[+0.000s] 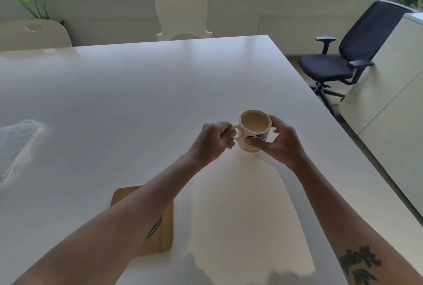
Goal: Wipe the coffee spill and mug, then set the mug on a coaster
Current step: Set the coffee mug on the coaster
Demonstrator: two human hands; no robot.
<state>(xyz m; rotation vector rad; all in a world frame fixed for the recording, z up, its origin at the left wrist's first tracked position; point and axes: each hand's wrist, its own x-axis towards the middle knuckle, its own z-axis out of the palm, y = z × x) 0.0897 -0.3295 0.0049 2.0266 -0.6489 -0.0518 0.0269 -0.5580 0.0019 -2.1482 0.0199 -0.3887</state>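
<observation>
A cream mug (254,131) with a black pattern and an orange base stands on the white table (137,92), full of milky coffee. My left hand (214,141) pinches its handle on the left side. My right hand (282,141) wraps the mug's right side, thumb across the front. A square wooden coaster (163,236) lies near the front edge, partly hidden under my left forearm. No spill shows on the table.
A blurred clear plastic pack (16,145) lies at the table's left edge. Two cream chairs (182,15) stand behind the table, and a dark office chair (348,55) stands to the right beside a white cabinet (389,92).
</observation>
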